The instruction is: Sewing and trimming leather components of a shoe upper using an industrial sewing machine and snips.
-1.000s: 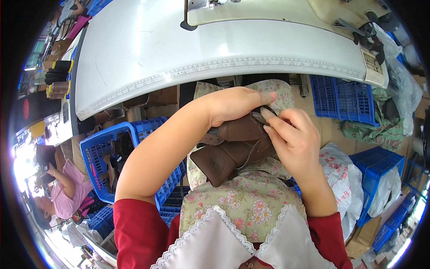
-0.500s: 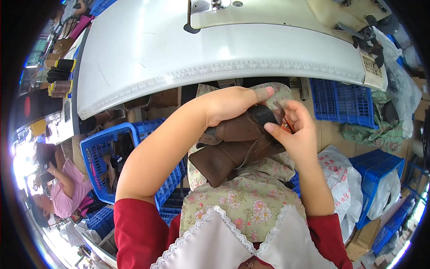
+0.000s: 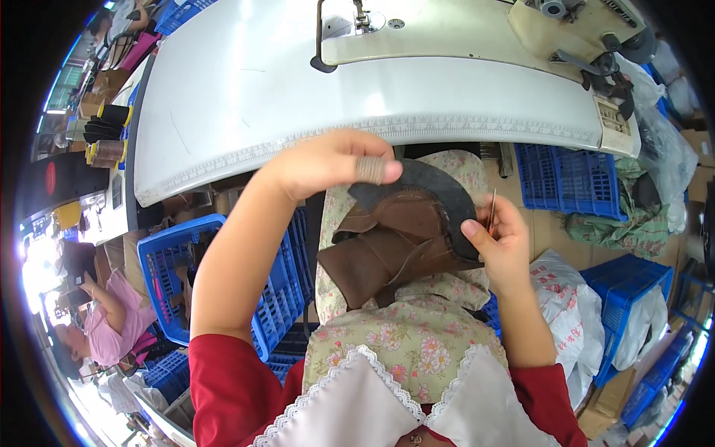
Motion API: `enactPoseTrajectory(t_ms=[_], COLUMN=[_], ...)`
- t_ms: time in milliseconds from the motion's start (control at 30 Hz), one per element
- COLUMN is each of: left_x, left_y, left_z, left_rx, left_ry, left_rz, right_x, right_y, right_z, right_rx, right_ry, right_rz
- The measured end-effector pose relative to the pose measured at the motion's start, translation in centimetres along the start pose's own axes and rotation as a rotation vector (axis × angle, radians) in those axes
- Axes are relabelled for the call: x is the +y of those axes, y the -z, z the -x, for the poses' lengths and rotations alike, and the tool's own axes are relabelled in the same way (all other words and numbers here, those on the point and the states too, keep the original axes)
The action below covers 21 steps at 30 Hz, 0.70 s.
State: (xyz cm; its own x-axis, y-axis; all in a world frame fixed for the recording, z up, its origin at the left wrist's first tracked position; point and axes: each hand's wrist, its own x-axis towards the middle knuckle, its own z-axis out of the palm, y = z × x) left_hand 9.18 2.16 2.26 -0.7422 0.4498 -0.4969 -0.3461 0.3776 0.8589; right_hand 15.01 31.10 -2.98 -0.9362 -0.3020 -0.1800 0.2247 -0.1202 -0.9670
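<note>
A brown leather shoe upper with a wide black curved edge band lies across my lap, over the flowered apron. At the band's upper left end, my left hand pinches it between thumb and fingers; tan tape wraps that thumb. My right hand grips the band's right end, thumb on top and fingers behind. Tucked in the right fingers are small thread snips with a metal blade pointing up and a bit of orange handle showing. Most of the snips is hidden by the hand.
Ahead stands a white sewing table with a ruler strip along its near edge and a sewing machine. Blue crates with dark pieces stand at left, another crate at right beside white plastic bags. A person sits far left.
My left hand has moved left and pulled the black band out into a wide arc. The right hand has shifted slightly right and down, with the snips now more upright.
</note>
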Motion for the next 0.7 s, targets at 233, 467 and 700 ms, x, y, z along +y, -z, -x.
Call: enactPoseTrajectory(t_ms=[233, 467, 700], left_x=[-0.6, 0.4, -0.2], left_y=[-3.9, -3.5, -4.9], left_z=[0.4, 0.8, 0.7], left_rx=[0.238, 0.127, 0.169], left_ry=[-0.121, -0.171, -0.009], left_rz=[0.172, -0.034, -0.037], right_x=[1.4, 1.6, -3.7], right_y=[-2.0, -2.3, -2.7], right_z=[1.3, 2.6, 1.8], right_rx=[0.164, -0.063, 0.031], right_ry=[0.118, 0.005, 0.334], right_rz=[-0.072, 0.056, 0.652])
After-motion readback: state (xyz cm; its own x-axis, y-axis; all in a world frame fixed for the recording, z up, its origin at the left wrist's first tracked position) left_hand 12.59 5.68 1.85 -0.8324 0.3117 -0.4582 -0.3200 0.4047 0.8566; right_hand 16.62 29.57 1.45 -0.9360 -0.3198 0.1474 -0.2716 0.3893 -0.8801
